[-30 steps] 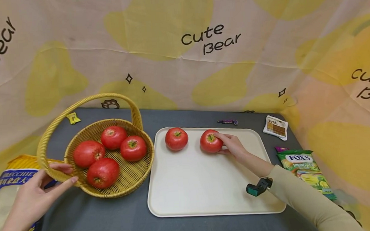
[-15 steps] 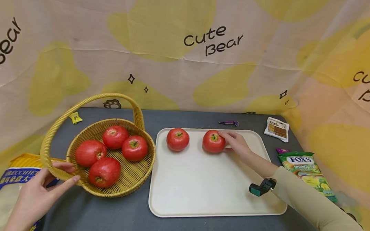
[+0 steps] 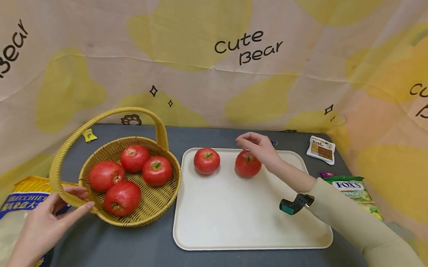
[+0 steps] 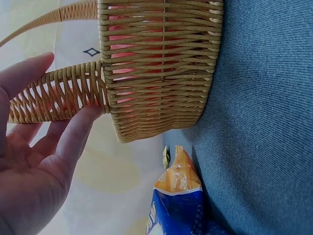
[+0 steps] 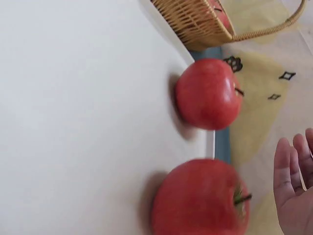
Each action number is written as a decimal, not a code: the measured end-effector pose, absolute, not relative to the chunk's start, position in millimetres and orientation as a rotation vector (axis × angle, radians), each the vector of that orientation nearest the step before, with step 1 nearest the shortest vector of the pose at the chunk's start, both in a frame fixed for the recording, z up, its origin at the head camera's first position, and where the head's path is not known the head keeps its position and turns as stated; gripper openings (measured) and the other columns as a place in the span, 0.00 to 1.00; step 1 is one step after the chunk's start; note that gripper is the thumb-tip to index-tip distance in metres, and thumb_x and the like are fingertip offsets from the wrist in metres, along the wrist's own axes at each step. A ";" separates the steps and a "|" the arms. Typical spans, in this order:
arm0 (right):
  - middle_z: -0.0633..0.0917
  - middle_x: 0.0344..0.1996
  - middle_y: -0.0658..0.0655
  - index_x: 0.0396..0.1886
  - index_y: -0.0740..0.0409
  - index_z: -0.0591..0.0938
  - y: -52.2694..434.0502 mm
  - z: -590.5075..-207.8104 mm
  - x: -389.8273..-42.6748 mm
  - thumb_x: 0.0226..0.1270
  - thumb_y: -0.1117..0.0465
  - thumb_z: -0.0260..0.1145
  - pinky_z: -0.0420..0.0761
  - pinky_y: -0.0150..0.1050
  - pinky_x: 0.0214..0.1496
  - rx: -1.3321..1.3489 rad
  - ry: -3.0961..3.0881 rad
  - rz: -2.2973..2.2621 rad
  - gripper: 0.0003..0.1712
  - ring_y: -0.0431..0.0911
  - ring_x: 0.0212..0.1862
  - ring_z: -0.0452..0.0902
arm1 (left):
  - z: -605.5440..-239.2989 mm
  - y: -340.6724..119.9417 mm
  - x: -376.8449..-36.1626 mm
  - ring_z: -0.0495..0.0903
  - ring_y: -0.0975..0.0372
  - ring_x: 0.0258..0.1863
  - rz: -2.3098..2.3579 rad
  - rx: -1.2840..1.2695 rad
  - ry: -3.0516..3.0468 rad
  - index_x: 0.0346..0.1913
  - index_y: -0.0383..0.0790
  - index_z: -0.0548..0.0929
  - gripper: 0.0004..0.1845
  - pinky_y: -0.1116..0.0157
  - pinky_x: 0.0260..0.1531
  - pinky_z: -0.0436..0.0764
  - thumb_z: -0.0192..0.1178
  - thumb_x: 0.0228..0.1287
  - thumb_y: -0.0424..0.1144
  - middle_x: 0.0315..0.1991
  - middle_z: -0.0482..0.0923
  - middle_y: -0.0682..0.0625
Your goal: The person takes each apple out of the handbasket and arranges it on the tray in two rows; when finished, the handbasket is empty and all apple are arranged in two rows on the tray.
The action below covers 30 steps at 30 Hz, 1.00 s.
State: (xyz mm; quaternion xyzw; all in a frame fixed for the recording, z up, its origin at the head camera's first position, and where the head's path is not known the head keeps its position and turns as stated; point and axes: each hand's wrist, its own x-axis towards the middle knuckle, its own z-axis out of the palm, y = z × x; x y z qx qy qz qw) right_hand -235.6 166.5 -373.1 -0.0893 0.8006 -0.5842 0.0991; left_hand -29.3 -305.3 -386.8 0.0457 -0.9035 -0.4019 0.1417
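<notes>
Apples (image 3: 207,161), two — on tray (image 3: 239,212), by its far edge; right hand (image 3: 260,148) above the right one (image 3: 249,168), fingers loosely bent, clear of it. Basket (image 3: 156,199), with four apples (image 3: 157,170) — beside tray's left edge; left hand (image 3: 47,220), fingers clamped on handle (image 3: 117,110).

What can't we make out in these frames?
Purple wrapper, head view: mostly hidden behind the right hand.
Green Fox's bag, head view: partly hidden by the right sleeve.
Blue-yellow bag, head view: cut off by the left edge, partly behind the left hand.
Basket, left wrist view: weave hides contents except red slivers.
Nearer apple, right wrist view: cut off by bottom edge.
</notes>
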 end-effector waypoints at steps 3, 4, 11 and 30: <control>0.82 0.51 0.63 0.53 0.61 0.80 137.2 -365.4 -235.1 0.70 0.58 0.64 0.84 0.44 0.45 -0.436 2.283 -1.684 0.16 0.57 0.52 0.78 | -386.7 -306.5 -30.1 0.75 0.85 0.37 -1.172 0.134 -2.602 0.50 0.41 0.79 0.21 0.86 0.36 0.69 0.74 0.54 0.37 0.38 0.81 0.70; 0.82 0.52 0.64 0.54 0.61 0.80 127.3 -363.8 -234.4 0.70 0.59 0.64 0.83 0.45 0.47 -0.488 2.254 -1.667 0.16 0.57 0.52 0.77 | -386.3 -306.9 -30.1 0.75 0.85 0.37 -1.173 0.129 -2.604 0.50 0.41 0.79 0.21 0.85 0.36 0.69 0.74 0.54 0.37 0.38 0.81 0.69; 0.83 0.52 0.51 0.58 0.56 0.79 59.9 -365.2 -233.1 0.66 0.58 0.68 0.80 0.39 0.52 -0.815 2.231 -1.448 0.21 0.45 0.52 0.78 | -385.5 -306.6 -29.7 0.76 0.83 0.37 -1.178 0.139 -2.604 0.51 0.40 0.79 0.21 0.85 0.37 0.69 0.74 0.54 0.37 0.38 0.83 0.64; 0.76 0.61 0.53 0.67 0.54 0.71 -40.2 -370.1 -229.3 0.61 0.52 0.71 0.70 0.33 0.60 -1.393 2.368 -0.595 0.36 0.43 0.60 0.70 | -387.2 -309.8 -29.7 0.76 0.82 0.39 -1.198 0.089 -2.603 0.51 0.39 0.79 0.22 0.86 0.40 0.69 0.73 0.55 0.37 0.40 0.82 0.63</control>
